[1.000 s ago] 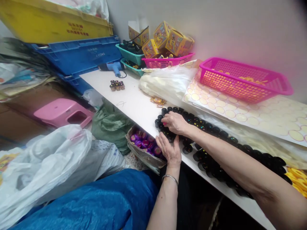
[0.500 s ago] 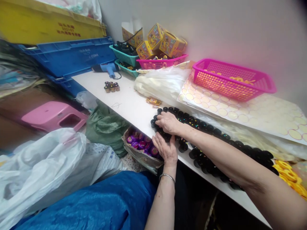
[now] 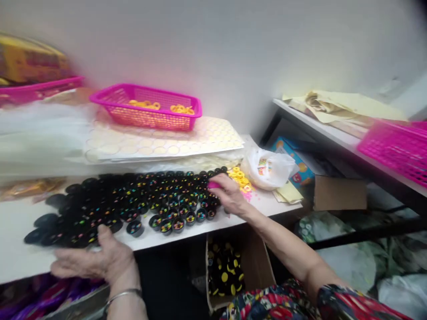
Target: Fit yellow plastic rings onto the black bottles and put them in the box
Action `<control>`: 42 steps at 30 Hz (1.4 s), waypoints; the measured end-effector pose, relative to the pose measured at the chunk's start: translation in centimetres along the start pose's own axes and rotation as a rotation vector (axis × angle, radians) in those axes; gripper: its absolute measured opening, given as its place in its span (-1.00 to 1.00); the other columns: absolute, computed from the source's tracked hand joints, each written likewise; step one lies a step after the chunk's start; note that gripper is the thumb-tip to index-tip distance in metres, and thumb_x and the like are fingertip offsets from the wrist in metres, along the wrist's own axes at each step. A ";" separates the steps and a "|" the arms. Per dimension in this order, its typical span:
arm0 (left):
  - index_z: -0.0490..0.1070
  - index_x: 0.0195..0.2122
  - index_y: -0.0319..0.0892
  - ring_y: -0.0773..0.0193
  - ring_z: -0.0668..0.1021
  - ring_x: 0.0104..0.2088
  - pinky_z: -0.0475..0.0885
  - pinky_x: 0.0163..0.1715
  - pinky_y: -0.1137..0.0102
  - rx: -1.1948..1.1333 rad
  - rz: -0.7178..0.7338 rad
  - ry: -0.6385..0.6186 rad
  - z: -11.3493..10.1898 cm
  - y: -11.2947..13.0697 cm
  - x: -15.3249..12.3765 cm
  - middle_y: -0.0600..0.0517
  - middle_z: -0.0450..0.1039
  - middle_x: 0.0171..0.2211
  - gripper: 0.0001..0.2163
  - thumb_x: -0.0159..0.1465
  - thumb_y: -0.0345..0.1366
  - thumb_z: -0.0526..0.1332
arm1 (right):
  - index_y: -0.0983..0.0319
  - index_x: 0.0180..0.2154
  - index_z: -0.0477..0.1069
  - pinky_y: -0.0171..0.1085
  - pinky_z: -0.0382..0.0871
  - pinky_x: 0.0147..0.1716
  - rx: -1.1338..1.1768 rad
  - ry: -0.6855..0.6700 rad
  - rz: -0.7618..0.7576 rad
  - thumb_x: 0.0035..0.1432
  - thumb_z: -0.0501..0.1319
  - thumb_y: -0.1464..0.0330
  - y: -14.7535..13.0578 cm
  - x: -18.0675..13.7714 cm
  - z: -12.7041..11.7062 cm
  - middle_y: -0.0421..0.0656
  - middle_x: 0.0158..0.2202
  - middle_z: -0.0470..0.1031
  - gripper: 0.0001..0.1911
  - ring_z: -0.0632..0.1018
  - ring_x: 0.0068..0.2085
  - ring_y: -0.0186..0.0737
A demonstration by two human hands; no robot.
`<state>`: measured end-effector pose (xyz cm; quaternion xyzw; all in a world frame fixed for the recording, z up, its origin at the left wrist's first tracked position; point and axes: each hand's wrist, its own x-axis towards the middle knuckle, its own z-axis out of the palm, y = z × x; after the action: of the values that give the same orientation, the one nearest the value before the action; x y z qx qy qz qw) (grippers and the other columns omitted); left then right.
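Many small black cups (image 3: 178,223) stand packed in rows along the table, with bright multicoloured bits inside them. My left hand (image 3: 103,260) is at the table's front edge, beside the left part of the rows. Its fingers are stretched out and its thumb stands apart, with nothing in them. Over the right end of the cups, my right hand (image 3: 230,195) is closed on a small pink object (image 3: 214,184). The fingers hide most of that object, so its kind is unclear. Yellow rings (image 3: 240,178) lie just beyond my right hand.
A pink basket (image 3: 147,120) with yellow rings rests on sheets of round stickers (image 3: 167,144) behind the cups. A white plastic bag (image 3: 268,169) sits at the right end. Below the table stands a cardboard box (image 3: 256,266) of black and yellow pieces. A shelf (image 3: 320,129) stands at right.
The view has swung to the right. My right hand has gone from the left end of the cups to the right end and now holds something pink. My left hand has opened wider.
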<state>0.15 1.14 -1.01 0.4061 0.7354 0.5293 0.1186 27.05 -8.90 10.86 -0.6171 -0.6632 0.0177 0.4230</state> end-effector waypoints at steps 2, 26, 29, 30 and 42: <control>-0.09 0.26 -0.29 -0.14 -0.05 0.27 -0.12 0.23 0.06 0.006 0.007 -0.006 -0.3 0.5 -0.2 -0.19 -0.11 0.29 -0.17 0.05 0.08 0.14 | 0.22 -0.23 0.42 -0.27 0.31 -0.27 -0.103 0.190 0.232 0.11 0.11 0.31 4.9 -2.7 -5.0 -0.15 -0.33 0.45 -0.79 0.45 -0.31 -0.24; 0.35 -0.03 -0.26 0.14 0.48 -0.10 0.36 -0.07 0.34 0.226 0.208 -0.954 -7.7 2.5 -17.4 -0.14 0.44 -0.10 -0.48 0.10 0.02 0.15 | 0.35 -0.11 0.20 -0.27 0.25 -0.37 -0.431 -0.566 0.855 0.12 0.11 0.15 2.2 -21.0 -8.1 0.07 -0.26 0.46 -0.57 0.51 -0.21 -0.03; 0.28 0.05 -0.31 0.09 0.50 -0.10 0.39 -0.15 0.35 0.434 0.240 -1.116 -7.1 2.4 -18.8 -0.21 0.43 -0.08 -0.43 0.09 -0.04 0.18 | 0.35 -0.07 0.19 -0.22 0.29 -0.28 -0.385 -0.594 0.987 0.10 0.12 0.26 4.1 -20.4 -7.8 0.13 -0.16 0.44 -0.61 0.49 -0.11 0.03; 0.30 0.01 -0.31 0.09 0.51 -0.13 0.40 -0.20 0.37 0.504 0.264 -1.160 -6.9 2.6 -19.2 -0.21 0.45 -0.11 -0.49 0.10 -0.09 0.18 | 0.36 -0.06 0.18 -0.21 0.30 -0.26 -0.371 -0.585 1.015 0.09 0.12 0.31 4.6 -20.3 -7.5 0.14 -0.13 0.43 -0.61 0.48 -0.09 0.04; 0.46 -0.35 -0.22 0.08 0.55 -0.26 0.31 -0.39 0.41 0.673 0.520 -1.229 -5.8 5.9 -22.0 -0.18 0.52 -0.34 -0.78 0.06 -0.44 0.04 | 0.31 -0.08 0.19 -0.25 0.30 -0.29 -0.322 -0.454 1.030 -0.03 0.06 0.50 6.7 -23.2 -7.0 0.08 -0.20 0.46 -0.61 0.51 -0.15 0.00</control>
<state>13.56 -18.09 0.97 0.8039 0.5392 -0.0358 0.2485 33.77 -30.16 -0.87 -0.8973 -0.3460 0.2519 0.1082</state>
